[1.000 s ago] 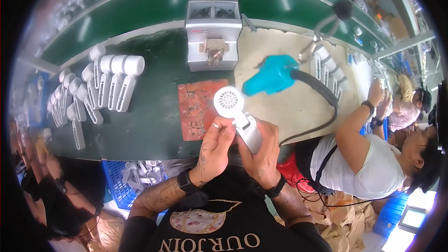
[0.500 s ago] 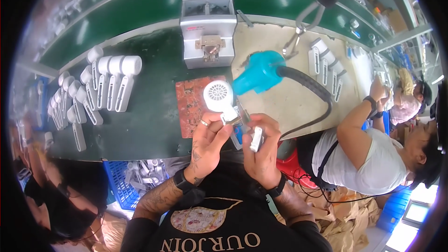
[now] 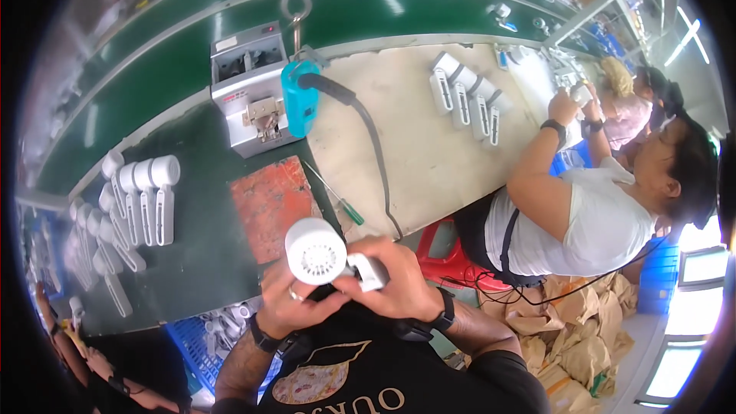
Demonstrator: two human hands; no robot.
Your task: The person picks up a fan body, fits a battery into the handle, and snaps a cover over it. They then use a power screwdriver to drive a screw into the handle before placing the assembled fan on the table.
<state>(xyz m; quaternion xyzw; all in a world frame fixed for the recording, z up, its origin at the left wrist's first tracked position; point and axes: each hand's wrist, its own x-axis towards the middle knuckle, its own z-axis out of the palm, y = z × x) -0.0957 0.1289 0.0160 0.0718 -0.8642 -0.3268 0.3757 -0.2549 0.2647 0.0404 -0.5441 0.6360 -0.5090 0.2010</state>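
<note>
Evidently in hand: a white device point(image 3: 315, 254) with a round, grilled head, held up before a black shirt point(image 3: 364, 330) at the near edge of the desk point(image 3: 201, 222).
Grille: turned up and toward the shirt, probably to keep that face in sight.
Long axis: the drum-like head ran from the desk side toward the shirt; a short white part point(image 3: 371, 271) sat just right of it, and I couldn't tell whether they were joined.
Left hand point(image 3: 287, 300): curled under the head, thumb and fingers steadying its lower edge.
Right hand point(image 3: 399, 280): pinching the short part between thumb and fingers, likely to control its angle.
Red mat point(image 3: 268, 203): flat just beyond the device, perhaps protecting the desk.
Screwdriver point(image 3: 352, 214): beside the mat, green handle nearest the right hand, presumably for easy reach.
Teal tool point(image 3: 300, 100): upright below a metal hook point(image 3: 296, 4), seemingly hung to spare desk space.
Silver machine point(image 3: 257, 84): just left of the tool.
Left-hand rows point(image 3: 165, 211) and right-hand row point(image 3: 461, 103): similar white pieces, handles pointing nearward, apparently lined up for tidiness.
</note>
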